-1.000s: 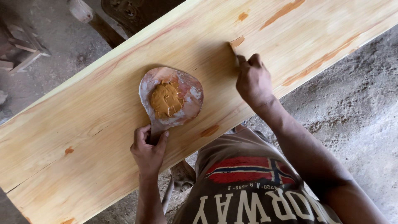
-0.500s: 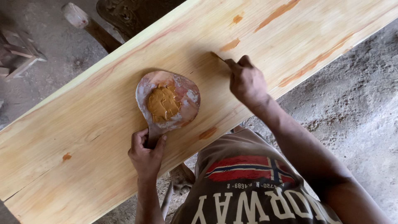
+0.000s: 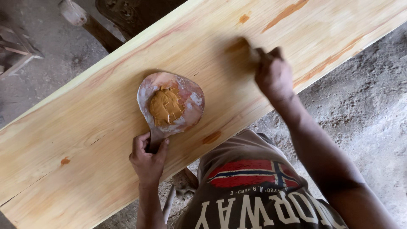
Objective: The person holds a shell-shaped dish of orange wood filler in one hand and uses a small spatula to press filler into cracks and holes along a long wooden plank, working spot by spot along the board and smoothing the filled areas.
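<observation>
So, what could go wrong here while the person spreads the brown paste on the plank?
1. The palette holding the paste rests on the plank, gripped only at its handle by the left hand; it could tip or slide and smear paste.
2. The right hand is blurred, so its tool may skip past the brown patch.
3. The plank seems to overhang the dusty floor; pressure near its edge might shift it.

Single head view, looking steeply down from above my hands, close over the long pale pine plank [image 3: 106, 140].
</observation>
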